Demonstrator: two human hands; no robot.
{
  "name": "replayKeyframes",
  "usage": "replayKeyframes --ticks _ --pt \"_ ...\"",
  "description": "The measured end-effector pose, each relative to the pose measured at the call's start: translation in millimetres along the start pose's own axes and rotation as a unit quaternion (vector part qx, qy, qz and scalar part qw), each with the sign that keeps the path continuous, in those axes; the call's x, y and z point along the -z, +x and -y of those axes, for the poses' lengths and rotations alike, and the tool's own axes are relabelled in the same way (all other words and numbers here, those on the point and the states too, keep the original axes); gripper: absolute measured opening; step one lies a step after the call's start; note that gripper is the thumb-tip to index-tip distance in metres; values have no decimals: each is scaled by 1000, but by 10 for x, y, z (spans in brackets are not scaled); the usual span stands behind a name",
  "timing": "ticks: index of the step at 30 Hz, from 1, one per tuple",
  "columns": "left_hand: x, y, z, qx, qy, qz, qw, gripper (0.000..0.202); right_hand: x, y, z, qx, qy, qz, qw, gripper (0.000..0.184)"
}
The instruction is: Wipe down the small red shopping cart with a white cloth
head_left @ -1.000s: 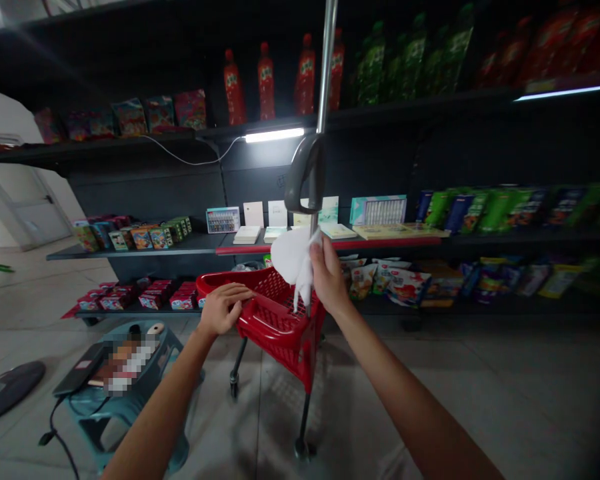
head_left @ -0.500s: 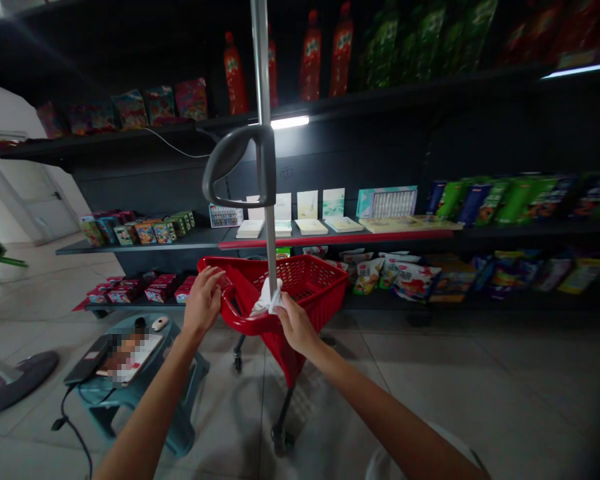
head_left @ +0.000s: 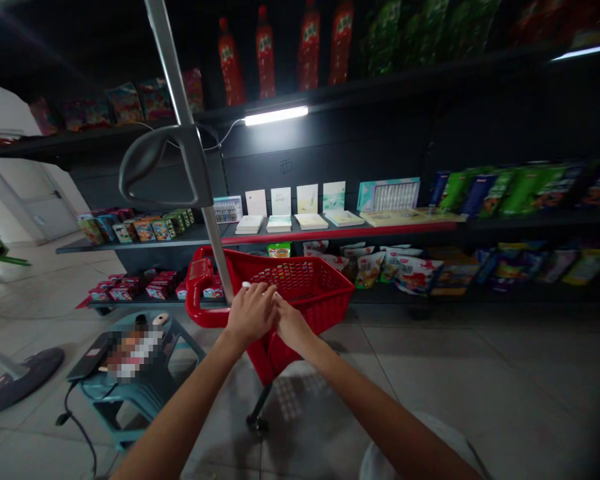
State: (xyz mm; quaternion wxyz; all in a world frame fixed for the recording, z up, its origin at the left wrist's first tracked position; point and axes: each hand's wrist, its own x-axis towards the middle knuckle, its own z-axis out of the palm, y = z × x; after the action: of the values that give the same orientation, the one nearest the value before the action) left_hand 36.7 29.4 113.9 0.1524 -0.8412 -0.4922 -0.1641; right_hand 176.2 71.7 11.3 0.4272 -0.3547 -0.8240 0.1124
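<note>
My left hand (head_left: 253,312) and my right hand (head_left: 291,327) meet at the near right end of the red shopping cart's handle (head_left: 205,318). The fingers of both are curled and closed. Small bits of a white cloth (head_left: 247,285) show at the fingers; most of it is hidden under my hands. Behind them lies the red cart basket (head_left: 325,290) with its perforated walls. A metal pole (head_left: 215,233) with a grey loop handle (head_left: 163,167) leans up on the left of my hands.
A teal stool (head_left: 145,387) holds a dark device and a blurred screen at left. Shelves beyond carry red bottles (head_left: 307,50), books (head_left: 280,223) and snack bags (head_left: 415,273). A round stand base (head_left: 25,377) sits on the floor at far left.
My left hand has moved right from the handle's left side to join my right hand. The cart's handle has swung, and the pole has shifted left and tilted. The cloth is now mostly covered.
</note>
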Motion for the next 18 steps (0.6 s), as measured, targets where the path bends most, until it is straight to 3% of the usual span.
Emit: replayKeyframes --ticks 3,7,14,18 --pt "-131 13 95 63 64 118 989 42 198 -132 -270 -32 -76 15 996 54" --pt "-168 39 269 58 99 211 971 54 438 -254 -581 -63 -120 45 990 58" --pt "-171 126 494 64 103 207 971 66 889 -427 -1107 -135 -169 56 975 68" --pt "-197 165 561 72 105 207 970 69 1192 -527 -1399 -269 -194 29 943 55"
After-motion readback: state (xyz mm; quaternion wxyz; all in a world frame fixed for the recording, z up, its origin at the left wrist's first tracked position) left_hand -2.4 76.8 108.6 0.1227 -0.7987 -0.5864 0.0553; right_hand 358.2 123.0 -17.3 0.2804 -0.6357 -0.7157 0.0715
